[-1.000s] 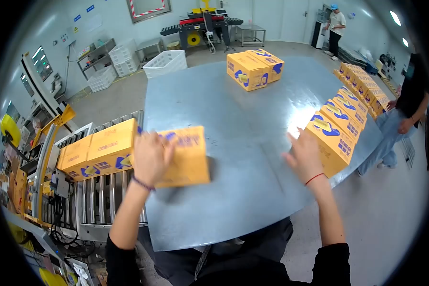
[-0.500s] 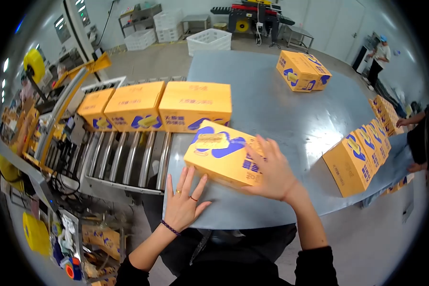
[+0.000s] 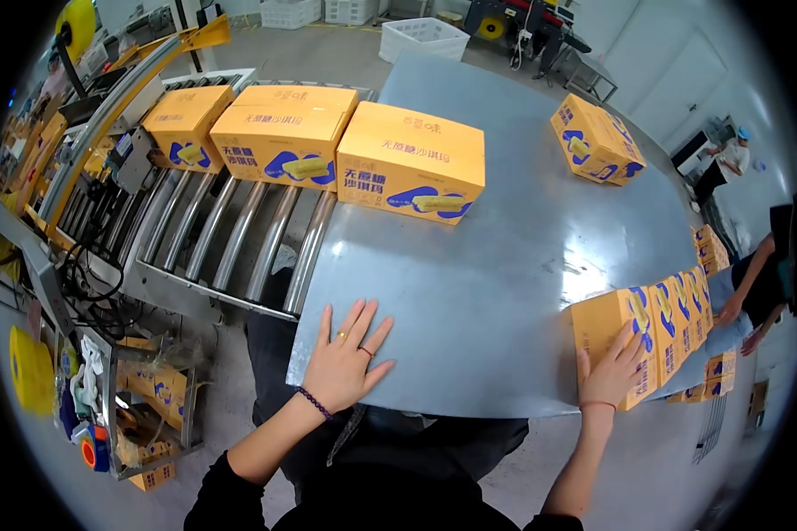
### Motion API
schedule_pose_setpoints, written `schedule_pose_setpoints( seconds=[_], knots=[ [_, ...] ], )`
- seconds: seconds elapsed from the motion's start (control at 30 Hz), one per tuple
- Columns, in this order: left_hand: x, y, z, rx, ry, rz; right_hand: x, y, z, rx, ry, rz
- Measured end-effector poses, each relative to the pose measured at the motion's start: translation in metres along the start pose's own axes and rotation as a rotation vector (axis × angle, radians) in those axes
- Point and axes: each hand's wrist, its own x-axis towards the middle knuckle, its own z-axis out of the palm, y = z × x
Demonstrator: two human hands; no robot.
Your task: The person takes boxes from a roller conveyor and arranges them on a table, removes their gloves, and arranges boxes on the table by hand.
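My left hand (image 3: 347,358) lies flat on the metal table (image 3: 434,292) near its front left corner, fingers apart, holding nothing. My right hand (image 3: 613,372) rests with spread fingers against the near carton (image 3: 598,327) of a row at the table's right edge. That carton is yellow-orange with blue print, and several like it (image 3: 682,301) stand tight behind it. Three more yellow cartons line up at the upper left: one on the table's edge (image 3: 412,159), the others on the roller conveyor (image 3: 279,133).
Another pair of yellow cartons (image 3: 598,140) stands at the far right of the table. The taping machine's frame (image 3: 97,150) rises over the conveyor at the left. A co-worker's arms (image 3: 753,283) are beyond the right edge. White crates (image 3: 423,40) stand on the floor behind.
The carton between my hands has left the middle of the table. My right hand has moved right onto the row's near carton. My left hand stays on the table, and the view has shifted.
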Motion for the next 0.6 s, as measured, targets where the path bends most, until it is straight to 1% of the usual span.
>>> schedule_pose_setpoints(
  seconds=[0.03,0.1,0.13,0.2,0.23,0.27,0.3,0.33,0.37,0.4,0.43,0.47,0.5,0.53,0.6],
  knots=[
    [0.0,0.0,0.0,-0.008,-0.001,0.006,0.001,0.006,0.013,0.001,-0.005,-0.01],
    [0.005,-0.001,0.0,-0.02,0.007,-0.006,0.016,0.029,0.059,0.057,0.242,-0.05],
    [0.005,-0.001,-0.001,-0.011,0.037,0.004,0.022,0.032,0.068,0.036,0.313,-0.041],
    [-0.004,-0.003,-0.007,0.0,0.048,0.025,0.037,0.049,0.085,0.04,0.301,-0.049],
    [-0.007,-0.003,-0.012,-0.469,0.098,-0.061,0.05,0.058,0.091,0.042,0.305,-0.044],
    [-0.012,-0.003,-0.018,-0.941,0.141,-0.152,0.062,0.064,0.09,0.045,0.206,0.005],
    [-0.018,-0.005,-0.029,-0.948,0.132,-0.16,0.069,0.072,0.089,0.038,0.197,0.0],
    [-0.023,-0.009,-0.044,-1.762,0.136,-0.094,0.079,0.076,0.089,0.059,0.106,0.062],
    [-0.027,-0.01,-0.061,-2.573,0.161,0.016,0.097,0.079,0.092,0.083,0.022,0.108],
    [-0.03,0.0,-0.082,-2.672,0.316,-0.109,0.117,0.084,0.104,0.092,0.028,0.072],
    [-0.034,0.0,-0.087,-2.662,0.37,-0.119,0.133,0.088,0.125,0.311,0.074,0.039],
    [-0.038,0.0,-0.091,-2.68,0.362,-0.016,0.144,0.08,0.138,0.535,0.112,0.009],
    [-0.041,-0.001,-0.096,-2.694,0.34,0.091,0.15,0.048,0.115,0.646,0.12,-0.12],
    [-0.042,0.0,-0.101,-2.672,0.331,0.136,0.15,0.003,0.071,0.752,0.129,-0.238],
    [-0.045,0.0,-0.108,-2.645,0.352,0.172,0.153,-0.078,0.011,0.897,0.13,-0.416]
  ],
)
